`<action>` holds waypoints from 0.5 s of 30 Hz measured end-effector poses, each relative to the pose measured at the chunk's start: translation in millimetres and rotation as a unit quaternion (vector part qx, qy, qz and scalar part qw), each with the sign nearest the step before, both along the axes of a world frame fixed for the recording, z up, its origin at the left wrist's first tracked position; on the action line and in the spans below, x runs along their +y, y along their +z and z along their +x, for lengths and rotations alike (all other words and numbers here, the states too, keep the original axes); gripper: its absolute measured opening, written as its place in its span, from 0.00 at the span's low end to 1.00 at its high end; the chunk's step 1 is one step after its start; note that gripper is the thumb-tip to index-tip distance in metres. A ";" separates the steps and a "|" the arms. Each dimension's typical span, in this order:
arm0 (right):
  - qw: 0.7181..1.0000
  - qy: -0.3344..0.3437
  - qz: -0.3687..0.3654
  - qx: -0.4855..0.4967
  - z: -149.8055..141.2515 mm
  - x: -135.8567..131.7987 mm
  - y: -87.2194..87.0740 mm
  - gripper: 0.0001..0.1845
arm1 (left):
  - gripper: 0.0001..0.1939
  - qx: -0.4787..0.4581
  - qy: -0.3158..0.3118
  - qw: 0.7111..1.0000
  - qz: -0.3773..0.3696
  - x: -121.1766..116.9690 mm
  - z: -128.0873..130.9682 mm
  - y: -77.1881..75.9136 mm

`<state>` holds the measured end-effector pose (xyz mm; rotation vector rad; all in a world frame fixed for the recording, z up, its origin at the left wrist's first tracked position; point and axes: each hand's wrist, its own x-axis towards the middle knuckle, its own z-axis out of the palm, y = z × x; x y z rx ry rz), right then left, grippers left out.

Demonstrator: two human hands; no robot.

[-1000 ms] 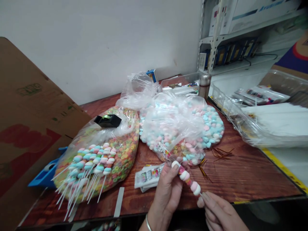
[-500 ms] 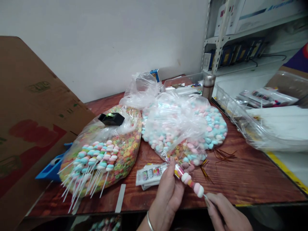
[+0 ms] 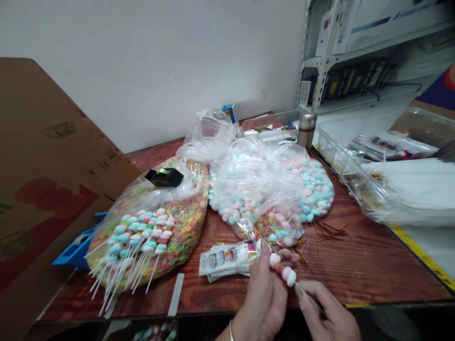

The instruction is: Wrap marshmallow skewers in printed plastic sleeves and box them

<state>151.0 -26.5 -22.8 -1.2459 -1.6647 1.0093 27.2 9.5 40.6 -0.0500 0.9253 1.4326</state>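
My left hand (image 3: 265, 293) is closed round the top of a candy skewer (image 3: 283, 271) threaded with white and pink marshmallow pieces, at the table's near edge. My right hand (image 3: 325, 312) pinches the white stick at the skewer's lower end. Just left of my left hand lies a stack of small printed wrappers (image 3: 227, 259). A pile of finished skewers (image 3: 137, 241) rests on a bag of coloured cereal rings (image 3: 179, 222). A clear bag of pink, blue and white marshmallows (image 3: 273, 194) lies just beyond my hands.
A black tape dispenser (image 3: 164, 176) sits on the cereal bag. Brown cardboard (image 3: 50, 166) leans at the left over a blue tray (image 3: 73, 246). Gold twist ties (image 3: 327, 230), a metal flask (image 3: 306, 130) and clear plastic bins (image 3: 391, 180) are to the right.
Both hands drew slightly toward the table's near edge with the skewer. My left hand slid further over the skewer's upper end. The camera view shifted a little.
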 end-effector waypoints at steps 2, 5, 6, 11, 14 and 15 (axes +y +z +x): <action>0.994 0.004 -0.092 0.062 -0.5 4.5 3.1 0.13 | 0.19 0.009 -0.015 1.000 0.022 -0.3 -1.5 -0.5; 0.950 0.027 -0.244 0.194 -2.5 8.0 0.7 0.19 | 0.13 0.026 -0.029 0.997 0.073 1.1 -9.6 2.9; 0.929 0.033 -0.284 0.233 -3.5 8.2 -1.3 0.21 | 0.12 0.023 -0.031 0.995 0.090 1.8 -12.8 4.7; 0.888 0.027 -0.333 0.317 -8.9 7.2 -5.9 0.23 | 0.10 -0.017 -0.014 0.995 0.093 5.8 -19.9 9.5; 0.848 0.064 -0.405 0.335 -9.5 8.9 0.2 0.26 | 0.10 -0.009 0.011 0.997 0.070 8.6 -16.5 8.9; 0.847 0.079 -0.415 0.322 -8.8 9.6 3.1 0.28 | 0.11 -0.005 0.018 0.998 0.063 9.6 -14.8 9.1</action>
